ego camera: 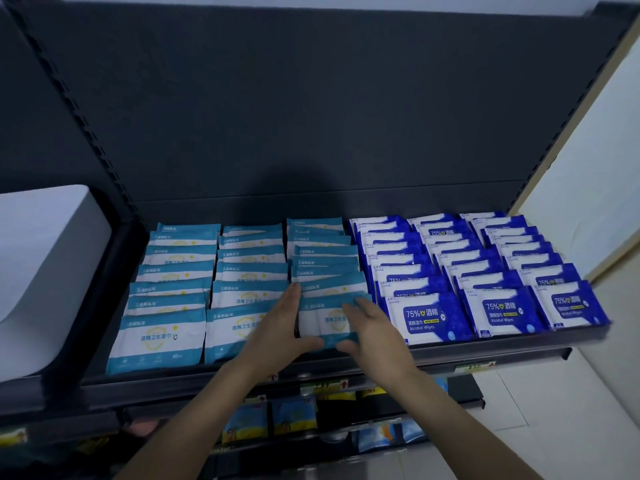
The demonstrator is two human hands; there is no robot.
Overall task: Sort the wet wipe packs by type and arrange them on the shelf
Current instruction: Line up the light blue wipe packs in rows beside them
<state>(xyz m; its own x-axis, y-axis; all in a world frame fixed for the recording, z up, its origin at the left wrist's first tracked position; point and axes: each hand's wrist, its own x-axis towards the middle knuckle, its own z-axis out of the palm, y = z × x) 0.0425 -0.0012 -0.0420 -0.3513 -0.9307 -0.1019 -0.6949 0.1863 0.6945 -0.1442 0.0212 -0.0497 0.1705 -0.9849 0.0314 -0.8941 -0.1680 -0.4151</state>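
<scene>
Step in hand: seating the front pack of the third light-blue column, centre of frame.

Both hands hold one light-blue-and-white soft plastic wet wipe pack (329,320) by its sides. The left hand (277,327) has fingers laid along the pack's left edge with the thumb at the bottom edge. The right hand (374,330) has fingers over the right edge with the thumb below. The pack lies between the two hands, at the front of the dark grey metal shelf (173,381).

Other light-blue-and-white packs (173,327) fill the left half in three columns. Dark-blue-and-white alcohol wipe packs (498,313) fill the right half.

Judgement: sorting looks almost done. To finish well:
- Lean the pack back at the same slant as those behind it.
- Bring its bottom edge level with the neighbouring front packs.
- Keep its right edge off the dark-blue column just beside it.
- Release both sides together so the soft film does not skew.
</scene>
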